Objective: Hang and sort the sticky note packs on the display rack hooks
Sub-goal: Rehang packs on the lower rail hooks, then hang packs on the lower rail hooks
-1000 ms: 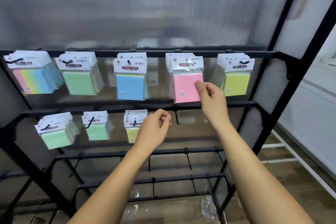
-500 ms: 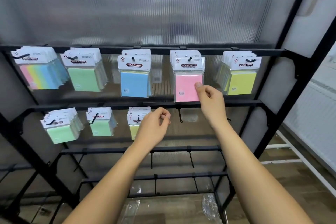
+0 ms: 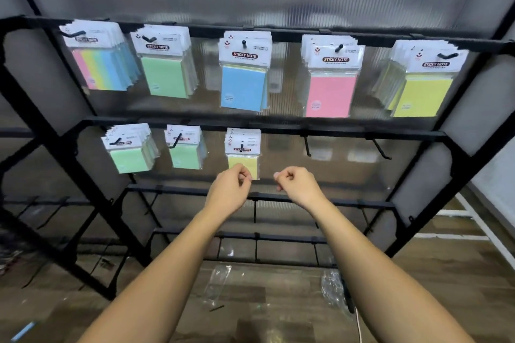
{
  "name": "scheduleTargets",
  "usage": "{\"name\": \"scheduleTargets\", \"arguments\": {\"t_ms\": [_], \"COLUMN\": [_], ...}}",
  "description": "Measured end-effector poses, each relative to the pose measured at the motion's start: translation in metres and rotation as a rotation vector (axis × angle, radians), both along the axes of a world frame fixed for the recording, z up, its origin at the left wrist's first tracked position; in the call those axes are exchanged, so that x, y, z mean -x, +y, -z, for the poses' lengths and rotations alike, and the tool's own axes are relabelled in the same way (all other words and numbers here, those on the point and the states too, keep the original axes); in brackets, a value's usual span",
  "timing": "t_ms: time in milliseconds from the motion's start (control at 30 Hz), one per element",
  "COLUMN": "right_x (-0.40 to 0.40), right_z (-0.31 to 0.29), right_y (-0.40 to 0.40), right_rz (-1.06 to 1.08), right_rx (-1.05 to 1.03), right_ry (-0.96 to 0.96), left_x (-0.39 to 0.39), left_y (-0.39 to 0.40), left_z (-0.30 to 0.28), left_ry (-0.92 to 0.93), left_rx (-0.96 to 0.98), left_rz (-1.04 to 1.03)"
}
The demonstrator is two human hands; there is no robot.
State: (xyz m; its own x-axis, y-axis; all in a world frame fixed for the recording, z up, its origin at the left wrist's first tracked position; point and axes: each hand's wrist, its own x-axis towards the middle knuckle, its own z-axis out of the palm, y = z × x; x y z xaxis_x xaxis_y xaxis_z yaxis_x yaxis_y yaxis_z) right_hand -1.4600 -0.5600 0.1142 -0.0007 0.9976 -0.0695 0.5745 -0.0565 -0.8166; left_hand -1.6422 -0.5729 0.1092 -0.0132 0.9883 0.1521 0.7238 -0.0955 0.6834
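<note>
On the black display rack, the top rail carries hooks with rainbow packs, green packs, blue packs, pink packs and yellow packs. The second rail holds two bunches of green packs and small yellow packs. My left hand is loosely curled, its fingertips at the lower edge of the small yellow packs. My right hand is curled shut a little to the right, holding nothing.
Two bare hooks hang on the second rail to the right. Lower rails carry more bare hooks. Crumpled clear plastic bags lie on the wooden floor under the rack. A ribbed translucent panel backs the rack.
My right hand let go of the pink pack and dropped to the second row, beside my left hand. The camera tilted down and moved closer to the rack.
</note>
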Motion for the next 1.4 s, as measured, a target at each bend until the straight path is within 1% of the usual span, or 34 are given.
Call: {"name": "scheduleTargets", "arguments": {"t_ms": [133, 233, 500, 667, 800, 933, 1000, 1133, 1233, 1300, 1400], "right_x": [0.029, 0.05, 0.083, 0.097, 0.108, 0.115, 0.117, 0.119, 0.127, 0.133, 0.14], "right_z": [0.009, 0.012, 0.016, 0.019, 0.026, 0.029, 0.032, 0.041, 0.041, 0.037, 0.03], "right_y": [0.004, 0.012, 0.028, 0.035, 0.038, 0.036, 0.034, 0.029, 0.016, 0.007, -0.003], "right_rz": [-0.056, -0.046, 0.136, 0.258, 0.314, 0.36, 0.376, 0.417, 0.477, 0.493, 0.485], "right_rx": [0.046, 0.046, 0.074, 0.115, 0.152, 0.129, 0.119, 0.066, 0.036, 0.016, -0.015], "right_ry": [-0.056, -0.082, -0.122, -0.178, -0.172, -0.136, -0.114, -0.019, 0.094, 0.084, 0.002], "left_x": [0.039, 0.067, 0.12, 0.15, 0.166, 0.177, 0.178, 0.179, 0.177, 0.177, 0.178], "left_y": [-0.002, 0.0, 0.026, 0.042, 0.057, 0.077, 0.082, 0.08, 0.074, 0.069, 0.062], "left_z": [0.015, 0.022, 0.035, 0.035, 0.03, 0.031, 0.032, 0.032, 0.033, 0.032, 0.029], "left_ry": [0.017, 0.017, -0.016, 0.022, 0.052, 0.058, 0.033, -0.028, -0.092, -0.148, -0.201], "left_rx": [0.048, 0.082, 0.119, 0.139, 0.154, 0.178, 0.175, 0.149, 0.146, 0.152, 0.15], "left_rz": [-0.097, -0.17, -0.266, -0.31, -0.294, -0.238, -0.215, -0.198, -0.179, -0.178, -0.162]}}
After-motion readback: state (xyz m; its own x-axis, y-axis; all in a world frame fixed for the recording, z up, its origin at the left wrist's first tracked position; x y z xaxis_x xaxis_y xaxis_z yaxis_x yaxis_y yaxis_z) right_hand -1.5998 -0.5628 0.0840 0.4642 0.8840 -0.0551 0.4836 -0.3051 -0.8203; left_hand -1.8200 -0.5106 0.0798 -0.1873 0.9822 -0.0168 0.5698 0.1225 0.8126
